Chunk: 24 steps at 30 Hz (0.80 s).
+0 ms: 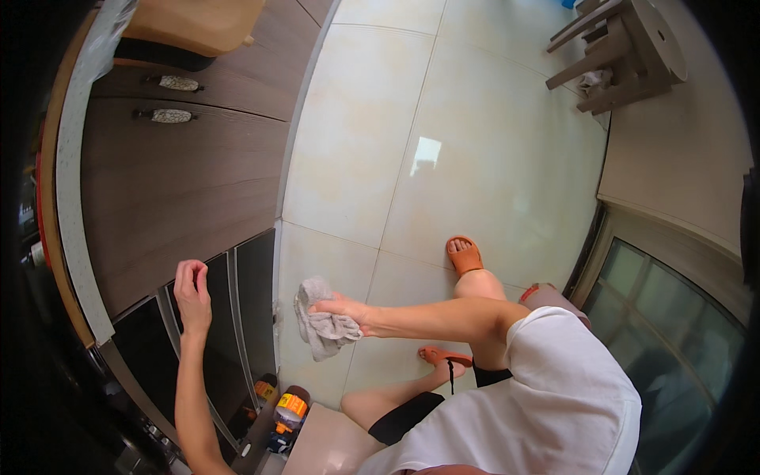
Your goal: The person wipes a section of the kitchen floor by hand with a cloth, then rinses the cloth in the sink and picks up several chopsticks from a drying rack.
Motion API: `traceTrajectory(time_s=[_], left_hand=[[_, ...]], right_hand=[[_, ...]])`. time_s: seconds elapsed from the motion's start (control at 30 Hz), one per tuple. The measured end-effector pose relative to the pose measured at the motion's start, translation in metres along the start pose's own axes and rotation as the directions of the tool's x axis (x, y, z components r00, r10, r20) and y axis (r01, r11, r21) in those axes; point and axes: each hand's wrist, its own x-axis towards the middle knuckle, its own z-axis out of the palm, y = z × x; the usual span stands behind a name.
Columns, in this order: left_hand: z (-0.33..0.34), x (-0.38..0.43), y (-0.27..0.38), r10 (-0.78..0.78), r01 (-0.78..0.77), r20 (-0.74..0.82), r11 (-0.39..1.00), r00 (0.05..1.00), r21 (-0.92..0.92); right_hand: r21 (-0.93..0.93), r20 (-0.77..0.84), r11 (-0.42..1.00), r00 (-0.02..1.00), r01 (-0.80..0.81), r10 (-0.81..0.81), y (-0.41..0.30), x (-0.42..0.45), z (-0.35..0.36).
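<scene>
A crumpled grey cloth [323, 326] is bunched in my right hand [341, 312], held out above the tiled floor. Its thumb presses across the top, and loose folds hang around the fingers. My left hand [193, 297] is raised in front of a dark glossy appliance front [222, 332] with metal trim. Its fingers are curled in together and nothing shows in them. The lower edge of a brown wood-grain cabinet door [190, 196] lies close to the fingertips.
Plastic bottles with orange labels [292, 407] stand by the appliance, near a smooth beige surface [326, 439]. Two crackle-patterned handles [178, 83] stick out from the cabinets. Stacked stools [629, 59] stand at upper right; a glass-paned door [659, 332] is at right. Orange slippers [464, 255] are on my feet.
</scene>
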Motion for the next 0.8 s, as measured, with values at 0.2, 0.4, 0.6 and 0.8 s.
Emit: traceTrajectory(time_s=[0.2,0.4,0.6,0.8], left_hand=[[0.021,0.025,-0.033,0.126,-0.131,0.174,0.991,0.977,0.019],[0.044,-0.012,0.007,0.126,-0.028,0.380,0.967,0.916,-0.254],[0.024,-0.104,0.046,0.025,0.246,0.589,0.894,0.808,-0.375],[-0.052,-0.207,0.132,-0.165,0.507,0.666,0.783,0.727,-0.361]], right_hand=[[0.071,-0.072,0.997,0.997,0.024,-0.019,0.011,0.000,-0.010],[0.107,-0.190,0.989,0.978,0.107,-0.085,0.044,-0.003,-0.021],[0.265,-0.264,0.964,0.963,0.015,0.058,0.098,-0.011,-0.074],[0.133,-0.324,0.988,0.946,0.077,-0.031,0.098,-0.086,-0.086]])
